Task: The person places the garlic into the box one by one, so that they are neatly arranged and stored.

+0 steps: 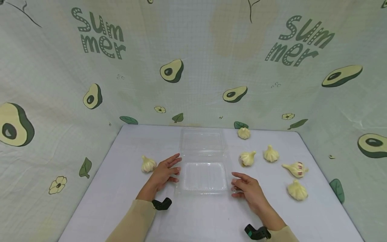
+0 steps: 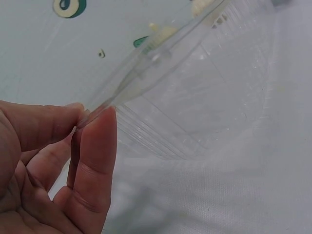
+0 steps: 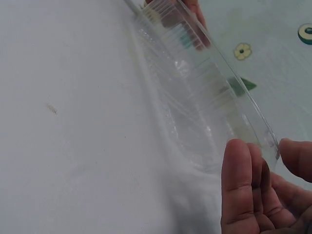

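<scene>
A clear plastic clamshell container (image 1: 205, 176) lies with its lid (image 1: 202, 140) folded back, its tray toward me. My left hand (image 1: 164, 173) is at the tray's left side. In the left wrist view its thumb and fingers (image 2: 99, 156) pinch the thin clear rim (image 2: 146, 78). On the opposite side is my right hand (image 1: 249, 191), its fingers (image 3: 237, 175) spread apart from the thumb. The thumb tip sits right at the tray's corner in the right wrist view. A garlic bulb (image 1: 148, 164) lies just left of my left hand.
Several more garlic bulbs lie to the right, including one (image 1: 247, 158) near the container, one (image 1: 243, 133) at the back edge and one (image 1: 297, 190) beyond my right hand. A white cloth (image 1: 208, 218) covers the table. Avocado-printed sheets (image 1: 199, 43) rise behind and at both sides.
</scene>
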Demonstrator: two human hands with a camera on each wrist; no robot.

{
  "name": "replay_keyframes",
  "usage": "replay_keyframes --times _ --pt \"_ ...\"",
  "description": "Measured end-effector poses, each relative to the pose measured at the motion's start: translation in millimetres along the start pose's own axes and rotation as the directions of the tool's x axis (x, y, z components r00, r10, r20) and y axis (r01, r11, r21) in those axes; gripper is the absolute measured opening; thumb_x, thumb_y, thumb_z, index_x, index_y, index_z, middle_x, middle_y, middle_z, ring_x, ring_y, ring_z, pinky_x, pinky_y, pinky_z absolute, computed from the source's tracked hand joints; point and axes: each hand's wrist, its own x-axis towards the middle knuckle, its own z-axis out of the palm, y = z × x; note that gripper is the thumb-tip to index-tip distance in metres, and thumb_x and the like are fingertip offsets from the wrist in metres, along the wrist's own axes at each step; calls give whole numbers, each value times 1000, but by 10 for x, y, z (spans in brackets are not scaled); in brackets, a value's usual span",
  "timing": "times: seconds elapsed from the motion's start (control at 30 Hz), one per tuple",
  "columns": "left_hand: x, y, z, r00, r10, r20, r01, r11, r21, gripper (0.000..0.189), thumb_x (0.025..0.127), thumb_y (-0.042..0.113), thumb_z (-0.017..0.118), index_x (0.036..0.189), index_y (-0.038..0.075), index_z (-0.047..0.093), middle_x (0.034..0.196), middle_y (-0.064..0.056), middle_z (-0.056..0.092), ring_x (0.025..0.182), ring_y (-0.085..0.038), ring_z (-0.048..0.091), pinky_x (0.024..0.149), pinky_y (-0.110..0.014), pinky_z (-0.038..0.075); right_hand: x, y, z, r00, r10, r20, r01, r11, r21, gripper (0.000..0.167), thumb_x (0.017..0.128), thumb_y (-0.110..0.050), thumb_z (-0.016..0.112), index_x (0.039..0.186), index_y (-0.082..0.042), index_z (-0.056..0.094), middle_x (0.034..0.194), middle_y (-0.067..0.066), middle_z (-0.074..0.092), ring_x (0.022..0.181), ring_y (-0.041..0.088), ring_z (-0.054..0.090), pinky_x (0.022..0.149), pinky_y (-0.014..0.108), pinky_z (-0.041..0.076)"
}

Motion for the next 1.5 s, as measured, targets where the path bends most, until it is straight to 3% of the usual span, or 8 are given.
replay_keyframes --times 0.23,0.37,0.47,0.63,0.73,0.83,1.03,1.5 --pt "-14 3 7 1000 -4 -5 4 1000 3 70 102 0 65 164 18 40 167 -11 43 87 -16 62 62 -27 61 72 -72 -162 989 -102 -105 82 979 -186 46 107 -19 64 147 2 56 125 20 71 99 16 70 79 31 65" --pt "-16 13 12 1000 -8 -10 8 1000 6 69 102 0 65 164 19 41 167 -10 43 88 -16 62 63 -27 61 140 -155 -284 966 -198 -164 132 928 -347 47 105 -20 67 145 3 57 121 22 72 97 20 72 75 26 64" --pt "-13 14 13 1000 -9 -10 9 1000 8 69 102 0 65 164 19 41 167 -10 43 89 -17 62 63 -27 61 197 -213 -384 940 -266 -212 139 870 -474 52 102 -24 71 144 2 58 116 19 72 93 22 72 71 21 59" --pt "-12 17 14 1000 -13 -12 13 1000 17 69 102 1 65 164 20 41 167 -10 43 90 -18 62 63 -27 62 311 -281 -548 917 -311 -249 117 808 -577 65 101 -32 73 151 2 50 134 23 64 118 33 64 91 35 53" --pt "-13 19 14 1000 -13 -11 13 1000 25 69 102 2 65 164 20 40 167 -10 43 89 -18 62 63 -26 62 403 -292 -630 923 -297 -243 109 809 -577 73 101 -34 73 155 3 43 145 28 54 132 42 53 105 52 48" --pt "-14 25 15 1000 -12 -8 12 999 30 69 102 1 65 164 20 40 167 -10 43 88 -16 62 63 -26 61 499 -284 -701 933 -279 -229 102 812 -574 79 100 -36 74 158 5 37 149 33 46 137 47 47 110 60 44" --pt "-19 30 13 1000 -4 -4 5 999 42 69 103 1 64 165 18 39 166 -12 44 88 -16 62 64 -27 62 625 -233 -767 947 -256 -193 99 807 -582 85 99 -40 75 160 4 35 153 35 42 139 49 44 110 62 44" --pt "-18 20 9 1000 -13 -3 13 999 33 68 103 2 64 165 20 40 167 -7 43 91 -17 61 65 -27 62 770 -124 -698 956 -242 -166 100 799 -592 86 99 -40 74 161 4 34 157 32 41 141 48 44 113 61 43"
